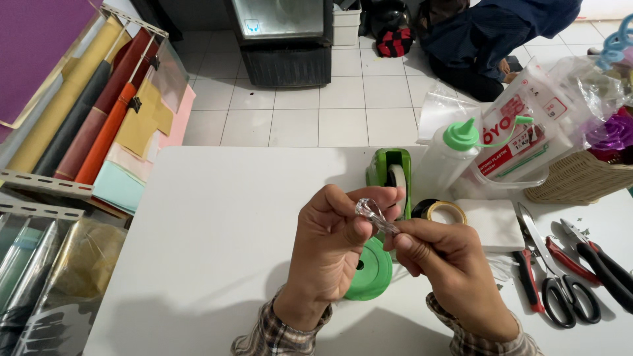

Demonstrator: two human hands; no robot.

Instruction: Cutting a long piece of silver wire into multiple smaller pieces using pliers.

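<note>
Both my hands are raised over the white table [211, 231], pinching a small twisted piece of clear plastic [373, 215] between them. My left hand [333, 244] grips its rounded upper end with thumb and fingers. My right hand [448, 264] holds its lower end between thumb and forefinger. Beneath the hands lies a green ribbon roll [370, 270], partly hidden by them. A green tape dispenser [390, 170] stands just behind my hands.
A squeeze bottle with a green cap [448, 158], tape rolls [443, 211], a white pad [494, 224], scissors [560, 283] and red-handled pliers [580, 254] lie to the right. A wicker basket [580, 181] holds plastic bags. Paper rolls [86, 112] stand at left. A person [494, 39] crouches on the tiled floor.
</note>
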